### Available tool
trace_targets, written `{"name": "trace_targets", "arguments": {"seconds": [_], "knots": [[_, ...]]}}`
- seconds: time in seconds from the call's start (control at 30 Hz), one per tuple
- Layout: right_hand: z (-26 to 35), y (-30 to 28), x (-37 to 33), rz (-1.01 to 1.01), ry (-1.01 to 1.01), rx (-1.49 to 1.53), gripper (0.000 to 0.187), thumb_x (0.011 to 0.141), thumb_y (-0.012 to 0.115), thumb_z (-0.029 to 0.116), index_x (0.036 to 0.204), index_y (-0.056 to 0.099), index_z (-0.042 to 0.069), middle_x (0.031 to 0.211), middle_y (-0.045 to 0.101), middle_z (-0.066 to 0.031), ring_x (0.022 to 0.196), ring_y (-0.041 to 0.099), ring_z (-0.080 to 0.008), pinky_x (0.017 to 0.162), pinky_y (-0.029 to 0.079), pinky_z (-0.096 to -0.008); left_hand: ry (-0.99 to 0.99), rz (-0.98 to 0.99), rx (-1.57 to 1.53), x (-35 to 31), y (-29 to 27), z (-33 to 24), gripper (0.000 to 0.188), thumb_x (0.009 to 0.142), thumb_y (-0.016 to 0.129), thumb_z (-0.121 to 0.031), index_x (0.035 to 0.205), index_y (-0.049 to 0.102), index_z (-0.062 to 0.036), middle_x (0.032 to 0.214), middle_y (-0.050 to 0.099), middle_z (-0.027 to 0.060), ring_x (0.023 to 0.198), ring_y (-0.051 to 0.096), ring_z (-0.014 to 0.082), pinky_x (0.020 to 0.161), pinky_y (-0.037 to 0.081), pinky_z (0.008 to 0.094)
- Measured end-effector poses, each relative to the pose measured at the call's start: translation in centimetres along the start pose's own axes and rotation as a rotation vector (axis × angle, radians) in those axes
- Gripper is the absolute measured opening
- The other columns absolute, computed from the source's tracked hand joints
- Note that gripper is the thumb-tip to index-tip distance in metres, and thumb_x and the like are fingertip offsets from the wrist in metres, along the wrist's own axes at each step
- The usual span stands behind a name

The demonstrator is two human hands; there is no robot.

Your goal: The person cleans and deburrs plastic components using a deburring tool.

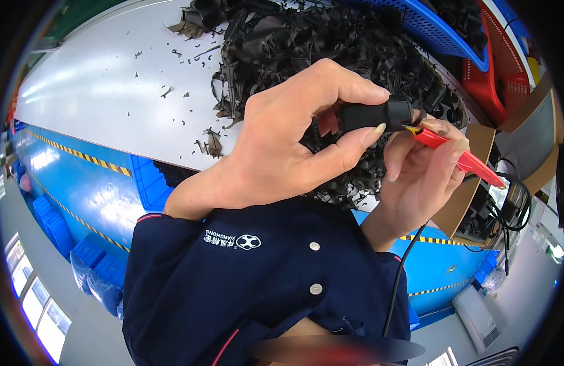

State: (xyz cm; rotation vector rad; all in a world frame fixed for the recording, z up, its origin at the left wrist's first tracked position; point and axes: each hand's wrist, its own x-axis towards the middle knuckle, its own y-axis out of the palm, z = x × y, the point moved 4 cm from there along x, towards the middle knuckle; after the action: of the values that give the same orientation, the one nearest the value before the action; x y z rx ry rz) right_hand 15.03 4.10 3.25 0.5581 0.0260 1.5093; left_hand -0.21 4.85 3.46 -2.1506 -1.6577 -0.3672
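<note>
My left hand [276,140] is closed around a black rubber sleeve [373,116], a short cylinder with a raised collar, pinched between thumb and fingers. My right hand [422,165] grips a slim red-handled trimming tool [465,160], its narrow pointed tip against or very close to the sleeve's right end. Whether the tip is cutting cannot be made out. Both hands are above a large heap of black rubber scraps [282,49] on the white table [111,79].
A blue perforated basket [441,36] and a red basket [492,79] stand at the far right. Nearer on the right is a cardboard box [468,201] with black parts and a coiled black cable [520,210]. Blue crates [99,256] line the floor at left.
</note>
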Motion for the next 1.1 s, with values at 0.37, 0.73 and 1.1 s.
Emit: {"name": "trace_targets", "arguments": {"seconds": [0.37,0.73,1.1], "knots": [[-0.9,-0.7,-0.1,-0.081,0.062,0.076,0.028,0.089,0.047,0.020,0.089,0.051,-0.007,0.083,0.058,-0.0241,0.039,0.046,-0.0147,0.034,0.033,-0.0202,-0.064,-0.008,0.005,0.2,0.1,0.4,0.032,0.070,0.061,0.009,0.101,0.051,0.0069,0.092,0.054,0.0133,0.080,0.053,0.0138,0.071,0.043,0.0217],[-0.2,1.1,-0.8,-0.104,-0.409,-0.920,0.013,0.082,0.054,0.004,0.083,0.058,-0.009,0.067,0.060,-0.0131,0.042,0.046,-0.0080,0.037,0.030,-0.0164,-0.031,-0.085,0.109,0.0,0.7,0.4,0.023,0.069,0.060,0.013,0.091,0.058,0.0066,0.079,0.061,0.0121,0.070,0.054,0.0134,0.060,0.042,0.0205],[-1.0,-1.5,-0.2,-0.143,0.267,0.140,0.029,0.091,0.043,0.020,0.087,0.051,-0.007,0.080,0.058,-0.0192,0.039,0.049,-0.0153,0.031,0.033,-0.0193,0.265,-0.118,0.276,0.5,0.0,0.2,0.027,0.061,0.068,0.008,0.087,0.062,0.0029,0.078,0.061,0.0113,0.069,0.055,0.0186,0.058,0.043,0.0237]]}}
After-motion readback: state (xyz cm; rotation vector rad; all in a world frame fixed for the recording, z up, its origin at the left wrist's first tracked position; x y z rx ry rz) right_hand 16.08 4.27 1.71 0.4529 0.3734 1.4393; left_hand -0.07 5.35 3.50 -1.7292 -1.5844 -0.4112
